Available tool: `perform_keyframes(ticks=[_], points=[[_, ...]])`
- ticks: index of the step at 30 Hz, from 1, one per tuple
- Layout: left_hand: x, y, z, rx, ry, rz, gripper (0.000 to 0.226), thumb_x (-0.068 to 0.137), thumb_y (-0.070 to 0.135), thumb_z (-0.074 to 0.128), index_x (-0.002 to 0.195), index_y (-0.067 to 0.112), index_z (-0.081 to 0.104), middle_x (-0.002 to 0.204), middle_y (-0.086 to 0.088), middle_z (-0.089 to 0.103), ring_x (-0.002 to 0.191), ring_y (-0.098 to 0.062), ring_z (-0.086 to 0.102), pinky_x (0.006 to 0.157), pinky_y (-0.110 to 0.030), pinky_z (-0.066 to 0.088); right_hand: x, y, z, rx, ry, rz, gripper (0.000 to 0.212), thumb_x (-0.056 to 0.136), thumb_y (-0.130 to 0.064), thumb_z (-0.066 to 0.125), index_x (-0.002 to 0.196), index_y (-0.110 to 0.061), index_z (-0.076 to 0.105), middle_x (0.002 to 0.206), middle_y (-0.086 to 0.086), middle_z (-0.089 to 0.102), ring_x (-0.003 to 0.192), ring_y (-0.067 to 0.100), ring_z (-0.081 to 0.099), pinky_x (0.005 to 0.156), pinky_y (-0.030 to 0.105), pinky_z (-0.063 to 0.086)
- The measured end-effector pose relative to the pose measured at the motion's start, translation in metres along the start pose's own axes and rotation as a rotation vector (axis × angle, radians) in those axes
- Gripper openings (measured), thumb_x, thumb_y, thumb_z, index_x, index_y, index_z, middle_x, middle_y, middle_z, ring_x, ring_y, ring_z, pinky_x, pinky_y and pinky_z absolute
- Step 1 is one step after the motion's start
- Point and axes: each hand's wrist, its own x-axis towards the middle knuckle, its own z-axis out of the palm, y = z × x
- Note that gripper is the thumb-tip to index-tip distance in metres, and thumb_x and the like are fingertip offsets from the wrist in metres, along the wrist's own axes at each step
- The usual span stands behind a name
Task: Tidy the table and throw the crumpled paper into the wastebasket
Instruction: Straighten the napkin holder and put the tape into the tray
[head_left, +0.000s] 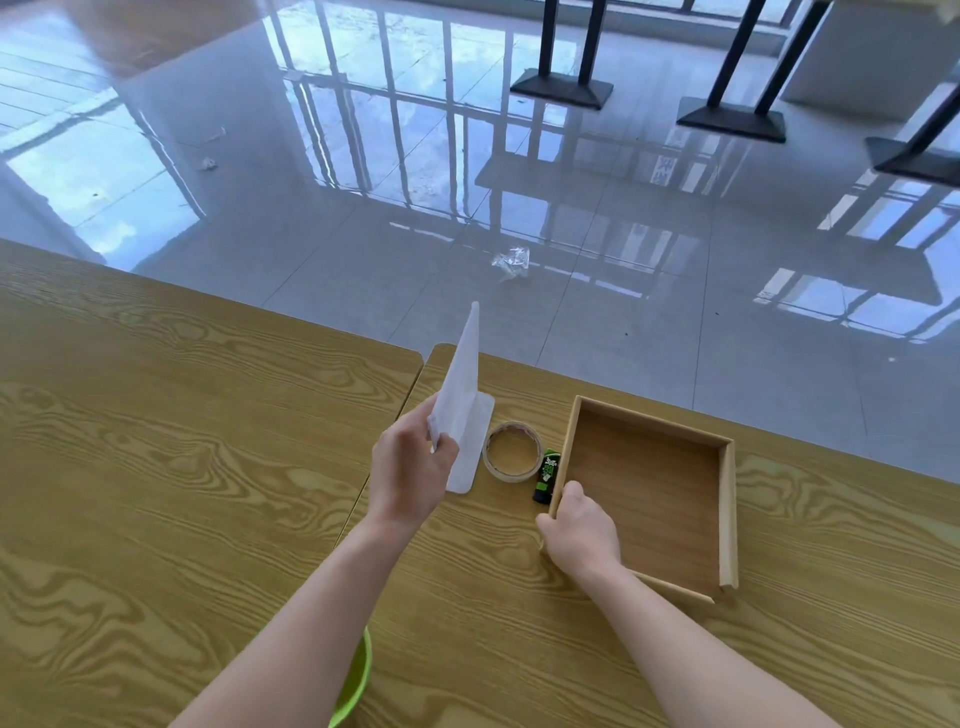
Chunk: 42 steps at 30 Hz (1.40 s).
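Note:
My left hand (410, 467) pinches the lower edge of a white L-shaped bookend (464, 400), whose upright plate points away from me and whose base plate lies on the wooden table (156, 441). My right hand (579, 535) grips the near-left corner of an open wooden tray (727, 499), which holds nothing. Between bookend and tray lie a roll of clear tape (511, 452) and a small black-and-green glue stick (546, 475), the stick right against the tray's left wall. A green rim, perhaps the wastebasket (356, 680), peeks out below my left forearm. No crumpled paper shows on the table.
A gap between two tabletops (410, 384) runs just left of the bookend. Beyond the table's far edge is glossy tiled floor with a crumpled clear plastic scrap (511, 262) and small paper bits (207, 164). Black table bases (561, 88) stand far back.

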Motion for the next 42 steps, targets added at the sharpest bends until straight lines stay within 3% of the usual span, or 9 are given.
perform_keyframes(ticks=[8, 16, 19, 22, 26, 29, 32, 36, 42], points=[[0.019, -0.01, -0.003, 0.001, -0.001, -0.015, 0.046, 0.082, 0.003, 0.06, 0.121, 0.027, 0.064, 0.074, 0.018, 0.06, 0.069, -0.007, 0.055, 0.057, -0.018, 0.039, 0.011, -0.008, 0.004, 0.025, -0.001, 0.002, 0.014, 0.091, -0.026, 0.054, 0.094, -0.016, 0.044, 0.08, -0.002, 0.056, 0.074, 0.02, 0.058, 0.061, 0.035, 0.045], [0.014, -0.013, -0.004, -0.145, 0.01, 0.012, 0.048, 0.086, 0.016, 0.066, 0.126, 0.04, 0.054, 0.095, 0.023, 0.067, 0.089, -0.006, 0.067, 0.065, -0.024, 0.057, 0.018, 0.0, 0.003, 0.065, -0.038, -0.023, 0.02, 0.089, -0.032, 0.06, 0.092, -0.02, 0.045, 0.081, -0.003, 0.061, 0.071, 0.016, 0.06, 0.06, 0.033, 0.049], [0.005, -0.011, -0.006, -0.271, 0.078, -0.015, 0.046, 0.091, 0.03, 0.068, 0.135, 0.026, 0.054, 0.117, 0.013, 0.067, 0.105, 0.001, 0.062, 0.071, -0.013, 0.055, 0.018, 0.002, -0.008, 0.078, 0.048, -0.068, 0.027, 0.089, -0.04, 0.064, 0.099, -0.02, 0.048, 0.08, -0.008, 0.061, 0.071, 0.011, 0.059, 0.059, 0.031, 0.05], [-0.001, -0.005, -0.01, -0.328, 0.17, -0.02, 0.044, 0.094, 0.037, 0.062, 0.134, 0.02, 0.056, 0.109, 0.018, 0.064, 0.102, 0.009, 0.061, 0.071, -0.005, 0.048, 0.029, -0.017, -0.037, 0.165, 0.171, -0.175, 0.033, 0.091, -0.037, 0.064, 0.111, -0.013, 0.056, 0.081, -0.006, 0.06, 0.073, 0.013, 0.059, 0.067, 0.036, 0.054], [-0.003, 0.006, -0.011, -0.315, 0.255, 0.001, 0.031, 0.099, 0.027, 0.056, 0.128, 0.017, 0.063, 0.109, 0.018, 0.066, 0.101, 0.007, 0.062, 0.079, -0.01, 0.049, 0.054, -0.085, -0.087, 0.455, 0.097, -0.32, 0.05, 0.093, -0.041, 0.061, 0.133, -0.012, 0.051, 0.109, 0.002, 0.064, 0.098, 0.022, 0.064, 0.087, 0.045, 0.056], [-0.004, 0.01, -0.008, -0.312, 0.302, -0.022, 0.028, 0.099, 0.019, 0.058, 0.125, 0.011, 0.066, 0.115, 0.015, 0.066, 0.108, 0.004, 0.062, 0.088, -0.018, 0.052, 0.073, -0.144, -0.11, 0.739, -0.05, -0.305, 0.066, 0.092, -0.049, 0.061, 0.146, -0.018, 0.039, 0.127, 0.003, 0.058, 0.113, 0.026, 0.06, 0.087, 0.044, 0.059], [-0.007, 0.009, -0.004, -0.302, 0.335, -0.03, 0.027, 0.099, 0.019, 0.057, 0.12, 0.008, 0.069, 0.117, 0.006, 0.069, 0.11, -0.005, 0.065, 0.087, -0.022, 0.053, 0.088, -0.182, -0.113, 0.703, -0.162, -0.274, 0.076, 0.089, -0.052, 0.063, 0.152, -0.025, 0.028, 0.15, 0.005, 0.04, 0.121, 0.028, 0.054, 0.081, 0.039, 0.061], [-0.009, 0.008, 0.0, -0.297, 0.326, -0.028, 0.028, 0.1, 0.023, 0.054, 0.115, 0.007, 0.071, 0.112, 0.001, 0.074, 0.103, -0.013, 0.069, 0.08, -0.032, 0.057, 0.099, -0.197, -0.096, 0.514, -0.082, -0.337, 0.059, 0.09, -0.032, 0.065, 0.145, -0.027, 0.042, 0.123, 0.008, 0.057, 0.08, 0.017, 0.062, 0.084, 0.046, 0.06], [-0.001, 0.001, 0.0, -0.287, 0.393, -0.048, 0.029, 0.1, 0.025, 0.054, 0.118, 0.009, 0.07, 0.112, 0.001, 0.074, 0.105, -0.008, 0.068, 0.081, -0.034, 0.058, 0.11, -0.203, -0.083, 0.562, -0.033, -0.362, 0.031, 0.09, -0.032, 0.065, 0.119, -0.026, 0.057, 0.082, -0.005, 0.06, 0.072, 0.017, 0.063, 0.086, 0.051, 0.057]])
